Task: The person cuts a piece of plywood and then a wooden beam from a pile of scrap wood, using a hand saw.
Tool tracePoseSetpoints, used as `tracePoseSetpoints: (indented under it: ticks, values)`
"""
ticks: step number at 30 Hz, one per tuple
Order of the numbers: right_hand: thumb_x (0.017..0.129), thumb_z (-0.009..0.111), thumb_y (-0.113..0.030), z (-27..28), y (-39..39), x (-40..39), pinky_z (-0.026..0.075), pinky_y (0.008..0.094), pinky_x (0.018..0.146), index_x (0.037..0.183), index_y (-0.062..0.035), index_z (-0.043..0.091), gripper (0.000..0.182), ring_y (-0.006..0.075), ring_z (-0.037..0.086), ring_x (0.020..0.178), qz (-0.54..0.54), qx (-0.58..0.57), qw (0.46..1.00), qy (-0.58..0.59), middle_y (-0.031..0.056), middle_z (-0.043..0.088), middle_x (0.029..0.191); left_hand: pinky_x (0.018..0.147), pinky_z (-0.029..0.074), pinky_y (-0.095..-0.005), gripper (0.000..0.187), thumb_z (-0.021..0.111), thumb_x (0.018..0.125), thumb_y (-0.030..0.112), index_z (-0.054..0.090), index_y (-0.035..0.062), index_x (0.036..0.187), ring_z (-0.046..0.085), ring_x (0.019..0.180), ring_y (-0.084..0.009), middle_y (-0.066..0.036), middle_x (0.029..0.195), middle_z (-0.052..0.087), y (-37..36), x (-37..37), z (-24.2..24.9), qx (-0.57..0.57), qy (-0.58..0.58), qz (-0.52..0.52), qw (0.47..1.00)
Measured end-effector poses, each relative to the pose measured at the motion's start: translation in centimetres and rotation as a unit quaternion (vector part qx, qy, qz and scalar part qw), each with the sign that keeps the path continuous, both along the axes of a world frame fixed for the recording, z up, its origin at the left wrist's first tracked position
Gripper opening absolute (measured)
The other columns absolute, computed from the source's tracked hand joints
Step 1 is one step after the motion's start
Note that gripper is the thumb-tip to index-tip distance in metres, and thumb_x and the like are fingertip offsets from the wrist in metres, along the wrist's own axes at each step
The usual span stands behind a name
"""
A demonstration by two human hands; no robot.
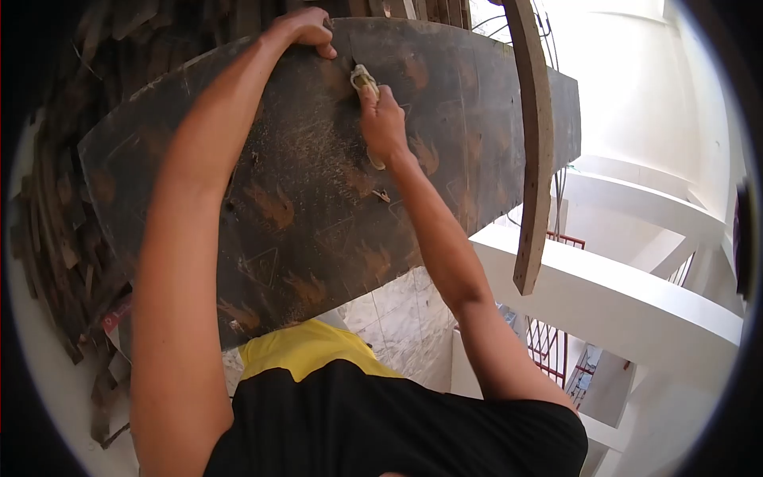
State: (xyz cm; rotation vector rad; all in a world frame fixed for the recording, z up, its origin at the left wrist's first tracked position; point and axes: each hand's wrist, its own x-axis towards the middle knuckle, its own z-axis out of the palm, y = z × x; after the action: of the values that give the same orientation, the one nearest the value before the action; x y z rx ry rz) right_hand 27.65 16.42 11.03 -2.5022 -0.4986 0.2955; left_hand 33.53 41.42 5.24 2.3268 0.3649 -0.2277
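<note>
A large dark plywood board, printed with orange flame shapes, spans the view in front of me. My left hand is closed on its far edge, fingers curled and thumb against the top face. Just to the right, my right hand grips the pale, worn handle of what looks like a handsaw. Its blade is seen almost edge-on or hidden. A thin dark line runs in the board from the far edge towards the tool. A small pale scrap lies on the board below my right hand.
A long wooden beam crosses the board's right part. Stacked old timber fills the left side and back. To the right and lower down are white concrete beams and red metal railings. A tiled floor shows below the board.
</note>
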Motion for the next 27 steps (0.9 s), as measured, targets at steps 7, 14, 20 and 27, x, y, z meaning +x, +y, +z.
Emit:
tracePoseSetpoints:
  ticks: [7,14,20,27]
  values:
    - [0.103,0.042,-0.038,11.8,-14.7,-11.9,0.049,0.0414,0.079,0.126,0.0012,0.058,0.048,0.0331,0.065,0.089,-0.003,-0.06,0.996,0.072,0.0219,0.066,0.1,0.103,0.047,-0.0435,0.096,0.089,0.061,0.033,0.049,0.0025,0.142,0.055,0.127,-0.033,-0.02,0.138,0.057,-0.2,-0.6,1.1,0.019,-0.003,0.017,1.0]
    - [0.104,0.045,-0.038,0.4,2.0,0.7,0.047,0.0482,0.074,0.099,0.0033,0.052,0.043,0.0479,0.059,0.082,-0.013,-0.019,1.0,0.02,0.0285,0.062,0.087,0.101,0.048,-0.0439,0.089,0.089,0.062,0.033,0.052,0.0036,0.138,0.057,0.125,-0.0339,-0.019,0.131,0.061,0.3,0.0,-1.0,0.02,-0.033,0.022,0.999]
    - [0.103,0.047,-0.037,10.7,-11.4,-10.2,0.05,0.0438,0.07,0.115,-0.0022,0.056,0.038,0.04,0.068,0.081,-0.064,-0.089,0.985,0.133,0.0243,0.066,0.086,0.105,0.045,-0.0433,0.098,0.089,0.061,0.031,0.046,0.0055,0.146,0.052,0.131,-0.0335,-0.018,0.141,0.055,0.0,-0.3,-0.3,-0.002,0.001,0.022,1.0]
    - [0.103,0.046,-0.036,-0.9,-2.3,-0.9,0.046,0.0518,0.065,0.099,0.0001,0.051,0.036,0.0511,0.06,0.075,0.01,0.013,1.0,0.002,0.0276,0.062,0.078,0.106,0.045,-0.0434,0.098,0.088,0.063,0.033,0.045,0.0048,0.146,0.05,0.133,-0.0331,-0.018,0.143,0.053,0.2,0.0,-0.9,0.05,-0.015,0.037,0.998]
